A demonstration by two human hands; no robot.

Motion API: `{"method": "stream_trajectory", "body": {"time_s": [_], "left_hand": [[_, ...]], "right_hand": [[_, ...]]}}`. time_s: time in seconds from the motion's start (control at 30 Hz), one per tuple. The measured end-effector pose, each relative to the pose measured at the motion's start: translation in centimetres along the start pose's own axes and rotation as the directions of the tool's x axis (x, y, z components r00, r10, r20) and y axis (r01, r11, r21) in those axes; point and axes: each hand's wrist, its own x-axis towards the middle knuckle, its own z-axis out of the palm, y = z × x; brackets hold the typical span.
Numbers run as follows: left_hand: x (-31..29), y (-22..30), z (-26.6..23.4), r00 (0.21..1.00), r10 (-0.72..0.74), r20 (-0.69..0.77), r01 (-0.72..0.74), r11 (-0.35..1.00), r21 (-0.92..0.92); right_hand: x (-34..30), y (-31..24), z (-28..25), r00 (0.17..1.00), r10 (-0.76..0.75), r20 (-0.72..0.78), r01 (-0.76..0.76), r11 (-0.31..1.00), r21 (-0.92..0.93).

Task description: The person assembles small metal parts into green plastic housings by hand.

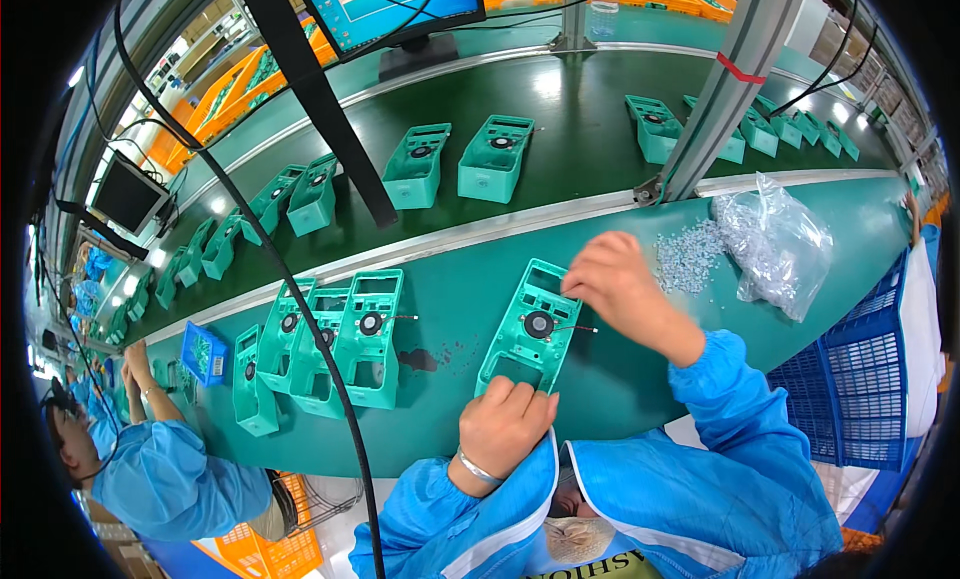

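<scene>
A green plastic housing [528, 331] with a round black speaker and a short wire lies in front of me on the green bench. My left hand [507, 424] is curled over its near end and grips it. At the housing's far right corner, my right hand [625, 287] has its fingertips pinched together; whatever they hold is too small or hidden to make out. To the right of that hand lies a pile of small pale pieces [688, 257], beside a clear plastic bag [775, 247] of similar pieces.
Several similar housings [368, 341] stand to the left, near a blue bin [204, 353]. Beyond a metal rail, more housings [495, 159] sit on a dark green conveyor. A black cable [310, 319] hangs across the view. A co-worker [185, 469] sits at left; blue crates [850, 379] stand at right.
</scene>
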Motion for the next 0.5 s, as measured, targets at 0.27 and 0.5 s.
{"method": "stream_trajectory", "body": {"time_s": [0.27, 0.5], "left_hand": [[0.1, -0.2, 0.5, 0.999, 0.006, -0.043, -0.007, 0.999, -0.037], [0.1, -0.5, 0.5, 0.998, 0.009, -0.067, -0.015, 0.996, -0.093]], "right_hand": [[1.9, -0.7, 4.3, 0.999, 0.014, 0.049, -0.016, 0.999, 0.042], [2.1, -1.3, 4.8, 0.997, -0.055, 0.051, 0.060, 0.994, -0.091]]}}
